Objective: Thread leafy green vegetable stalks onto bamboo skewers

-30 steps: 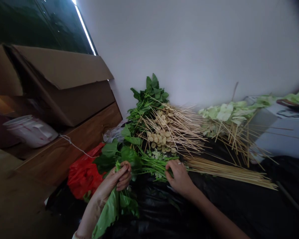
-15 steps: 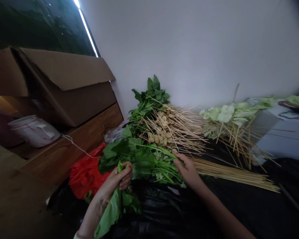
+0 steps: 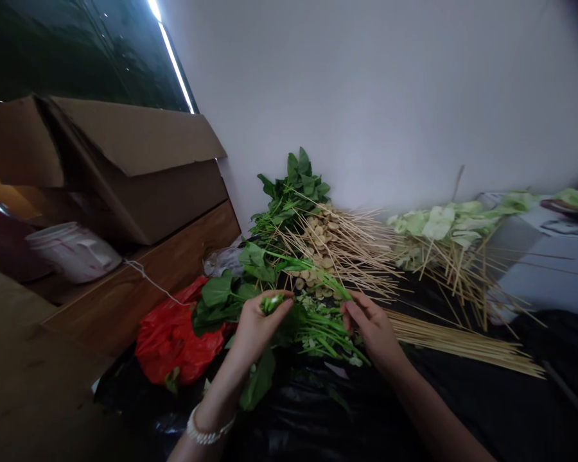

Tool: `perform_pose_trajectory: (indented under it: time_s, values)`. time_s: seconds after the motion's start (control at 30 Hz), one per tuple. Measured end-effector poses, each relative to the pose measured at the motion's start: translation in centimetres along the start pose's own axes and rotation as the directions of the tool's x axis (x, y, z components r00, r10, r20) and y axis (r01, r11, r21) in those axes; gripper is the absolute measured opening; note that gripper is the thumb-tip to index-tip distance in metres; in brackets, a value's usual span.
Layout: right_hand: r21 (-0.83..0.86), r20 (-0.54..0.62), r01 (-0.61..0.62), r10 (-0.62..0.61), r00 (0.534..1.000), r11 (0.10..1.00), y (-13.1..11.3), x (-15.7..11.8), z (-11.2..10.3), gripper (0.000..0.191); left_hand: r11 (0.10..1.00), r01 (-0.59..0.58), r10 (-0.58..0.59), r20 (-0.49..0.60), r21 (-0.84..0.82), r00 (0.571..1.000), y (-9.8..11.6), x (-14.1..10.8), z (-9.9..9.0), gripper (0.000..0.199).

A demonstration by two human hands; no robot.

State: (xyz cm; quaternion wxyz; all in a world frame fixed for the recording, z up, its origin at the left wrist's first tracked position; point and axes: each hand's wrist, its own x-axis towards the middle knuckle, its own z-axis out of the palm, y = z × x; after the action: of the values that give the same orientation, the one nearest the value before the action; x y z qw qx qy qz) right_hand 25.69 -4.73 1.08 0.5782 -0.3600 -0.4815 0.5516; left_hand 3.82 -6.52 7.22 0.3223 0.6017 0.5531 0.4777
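Note:
My left hand is closed around a small bunch of leafy green stems, whose leaves hang below the palm. To its right, my right hand pinches the stem ends of another leafy green, whose stalk stretches up and left with leaves at the far end. Under and between the hands lies a pile of loose greens, leaves to the left and cut stems to the right. Just beyond are skewers threaded with pale round slices.
A bundle of bare bamboo sticks lies right of my hand on black plastic. Skewered cabbage leaves and more greens rest against the wall. At left are a red plastic bag, a white tub and a cardboard box.
My left hand has moved up and right, closer to the pile, with its greens. My right hand has lifted a green from the pile and now pinches its stem.

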Motion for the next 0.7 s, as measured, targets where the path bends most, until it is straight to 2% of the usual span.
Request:
perform_pose_trajectory:
  time_s: [0.1,0.17,0.23,0.33,0.4,0.47,0.53,0.6,0.7]
  values:
    - [0.024,0.029,-0.004,0.003,1.0,1.0,-0.1,-0.2,0.2,0.037,0.997,-0.051,0.049,0.045,0.064,0.998,-0.9,1.1,2.1,0.028]
    - [0.042,0.041,-0.001,-0.001,0.999,0.999,-0.2,-0.2,0.1,0.035,0.981,-0.108,0.096,0.079,0.16,0.992,-1.7,1.9,3.0,0.02]
    - [0.065,0.029,0.012,-0.014,0.999,0.998,-0.4,-0.1,-0.1,0.033,0.966,-0.15,0.133,0.094,0.208,0.987,-1.8,2.6,3.1,0.012]
    - [0.099,-0.02,0.014,-0.012,1.0,0.995,-0.7,0.0,-0.5,0.031,0.988,-0.127,0.117,0.116,0.083,0.986,-0.6,3.4,1.9,0.018]
    - [0.114,-0.042,-0.004,0.009,0.999,0.993,-0.9,0.0,-0.6,0.031,0.998,-0.035,0.043,0.169,-0.047,0.985,0.8,3.7,0.6,0.023]
    - [0.113,-0.041,-0.021,0.026,0.999,0.993,-0.9,0.1,-0.6,0.033,0.988,0.104,-0.065,0.301,-0.117,0.952,2.1,3.7,-0.7,0.025]
    - [0.099,-0.031,-0.019,0.022,0.999,0.995,-0.7,0.1,-0.6,0.034,0.94,0.257,-0.151,0.404,-0.222,0.902,2.6,3.4,-1.3,0.026]
    - [0.079,-0.018,-0.013,0.015,1.0,0.997,-0.4,0.1,-0.5,0.034,0.834,0.414,-0.218,0.471,-0.365,0.855,2.5,2.7,-1.4,0.024]
    - [0.043,-0.006,-0.014,0.014,1.0,0.999,-0.1,0.1,-0.5,0.036,0.582,0.593,-0.277,0.55,-0.557,0.788,1.9,1.6,-0.9,0.021]
